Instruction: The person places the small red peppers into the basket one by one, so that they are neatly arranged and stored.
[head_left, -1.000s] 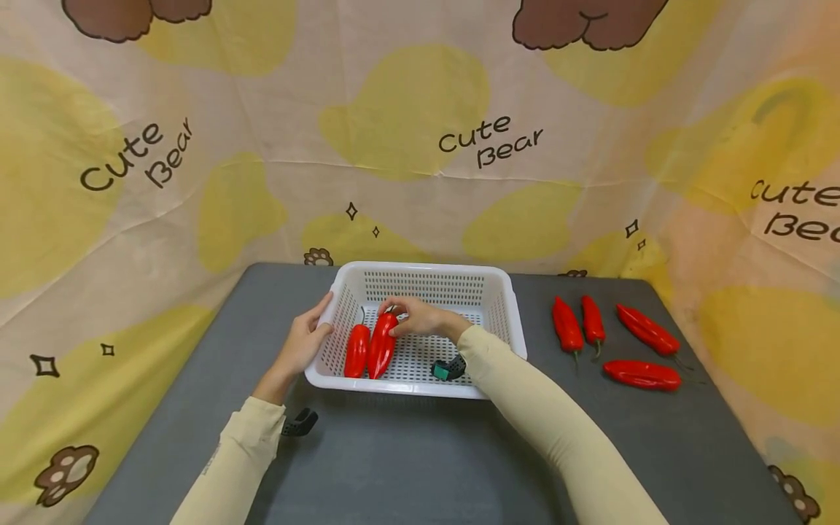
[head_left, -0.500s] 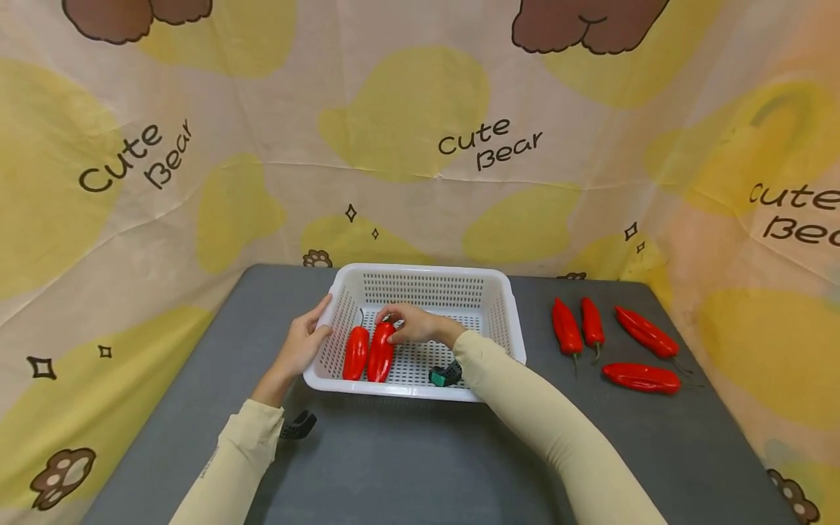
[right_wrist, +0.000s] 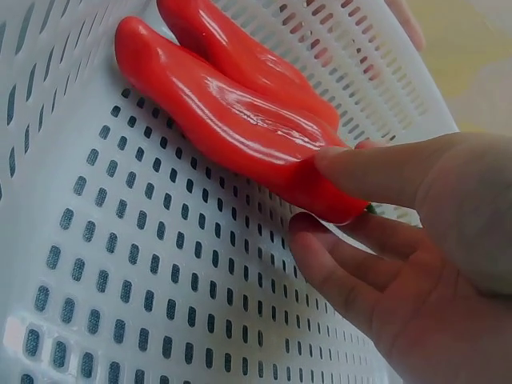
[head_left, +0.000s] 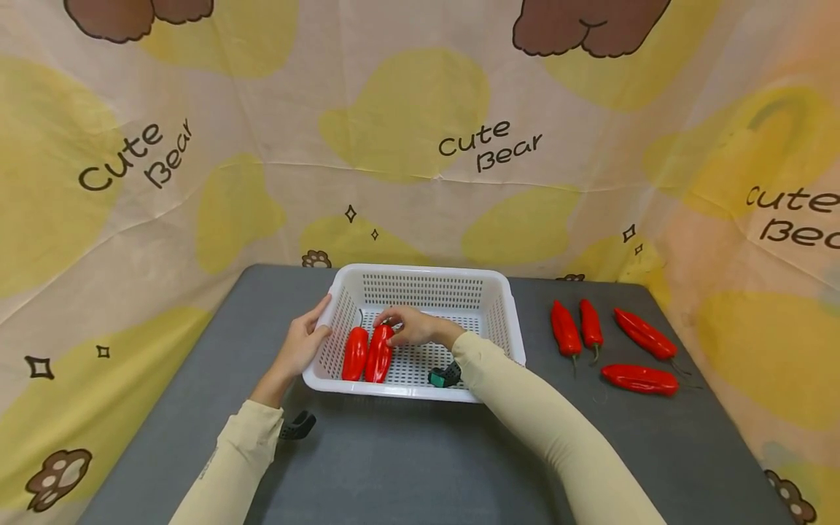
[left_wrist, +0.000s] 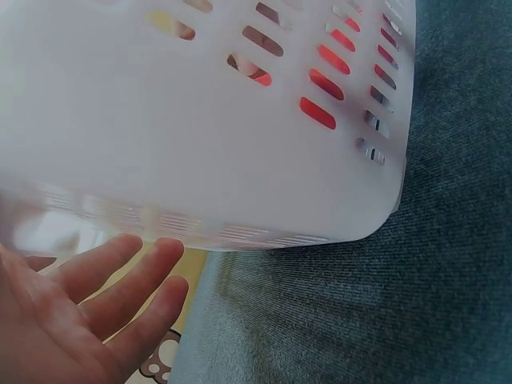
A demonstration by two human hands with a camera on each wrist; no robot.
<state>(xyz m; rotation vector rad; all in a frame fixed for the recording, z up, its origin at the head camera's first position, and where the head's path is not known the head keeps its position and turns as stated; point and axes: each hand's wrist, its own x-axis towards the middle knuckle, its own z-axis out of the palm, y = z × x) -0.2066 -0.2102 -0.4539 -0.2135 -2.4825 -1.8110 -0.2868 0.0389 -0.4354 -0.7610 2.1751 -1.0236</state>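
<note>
A white perforated plastic basket (head_left: 420, 270) stands on the grey table. My left hand (head_left: 303, 343) touches its left wall and rim; the left wrist view shows straight, spread fingers (left_wrist: 132, 300) along the outside. Inside the basket, two red chili peppers lie side by side at the left end. My right hand (head_left: 413, 326) pinches the stem end of the right-hand pepper (right_wrist: 232, 120), thumb on top and fingers at the side and beneath. Its body slants along the other pepper (right_wrist: 264, 68), which nobody holds.
Several more red chili peppers lie on the table right of the basket, two upright ones side by side, one slanted, and one crosswise pepper (head_left: 639, 379). Black wrist devices (head_left: 298, 425) hang below the wrists. A printed cloth (head_left: 407, 102) hangs behind the table.
My right hand has lowered slightly toward the basket floor with the pepper, which now sits nearer the other one. My left hand stays at the basket's left side.
</note>
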